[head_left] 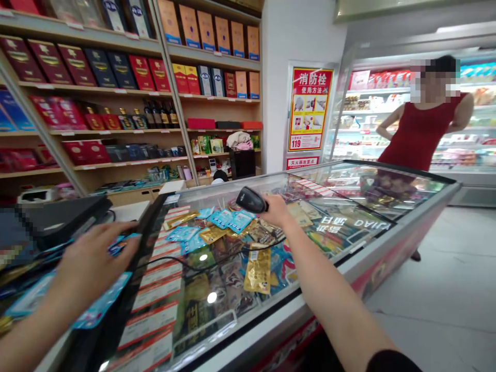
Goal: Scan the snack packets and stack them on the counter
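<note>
My right hand [276, 211] is wrapped round the handle of a black barcode scanner [251, 200], held over the glass top of a freezer [217, 315]. Its black cable [174, 260] trails left across the glass. Small blue packets [228, 219] and gold and brown packets [263, 232] lie in a pile below the scanner. Nearer to me lies a single gold packet [258, 271] with a barcode. At the left, my left hand [101, 253] is blurred, fingers apart, above blue packets [101, 305]; part of a blue packet shows by its fingers.
A dark counter device [73, 219] stands at the far left. Shelves [116, 90] of boxes and bottles fill the back wall. A person in a red dress [416, 132] stands beyond the freezer's right end, before a lit refrigerated display [364, 103].
</note>
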`<state>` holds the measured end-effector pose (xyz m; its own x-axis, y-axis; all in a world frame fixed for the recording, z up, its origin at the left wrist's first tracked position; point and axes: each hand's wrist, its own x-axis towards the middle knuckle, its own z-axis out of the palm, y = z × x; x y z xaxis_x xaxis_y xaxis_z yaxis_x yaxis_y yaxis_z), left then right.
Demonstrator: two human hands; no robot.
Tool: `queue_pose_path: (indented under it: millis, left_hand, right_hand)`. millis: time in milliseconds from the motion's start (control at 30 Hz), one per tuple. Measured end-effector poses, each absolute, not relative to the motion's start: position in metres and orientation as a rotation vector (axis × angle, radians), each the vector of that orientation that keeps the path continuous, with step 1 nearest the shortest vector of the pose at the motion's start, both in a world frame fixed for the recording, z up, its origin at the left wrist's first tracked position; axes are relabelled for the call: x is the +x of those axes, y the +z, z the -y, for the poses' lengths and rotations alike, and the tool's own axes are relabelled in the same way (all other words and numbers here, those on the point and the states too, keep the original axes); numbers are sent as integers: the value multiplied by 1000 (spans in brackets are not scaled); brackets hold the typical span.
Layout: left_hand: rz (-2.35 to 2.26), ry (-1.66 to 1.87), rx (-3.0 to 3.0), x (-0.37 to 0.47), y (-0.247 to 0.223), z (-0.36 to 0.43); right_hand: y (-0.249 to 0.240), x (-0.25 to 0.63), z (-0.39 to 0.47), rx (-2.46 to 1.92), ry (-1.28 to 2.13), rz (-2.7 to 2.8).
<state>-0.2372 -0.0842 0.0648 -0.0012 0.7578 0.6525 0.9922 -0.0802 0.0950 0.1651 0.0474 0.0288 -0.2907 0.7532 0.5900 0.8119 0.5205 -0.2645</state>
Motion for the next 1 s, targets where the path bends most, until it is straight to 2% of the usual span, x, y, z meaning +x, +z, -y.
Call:
queue_pose_path:
  millis: [100,267,400,600,733,1000]
  left_hand:
    - [1782,-837,-2247,-138,50,86]
    - [1986,-428,-2489,-38,21,90]
    - [2033,-148,-2440,-8,13,92]
    - [2089,-45,-2492,-5,13,90]
    - [2218,-138,-2554,-18,13,85]
    - [2525,-812,-2885,-102,35,83]
  right_hand:
    - [28,178,-53,-1357,-93,2005]
    - [24,194,-59,-1469,-51,1847]
    - [21,198,-62,-1497,-16,1809]
    - [19,197,-64,-1477,-27,1816]
    - [16,196,-65,-1465,-33,1816]
    - [10,186,-68,-1333,2,1840]
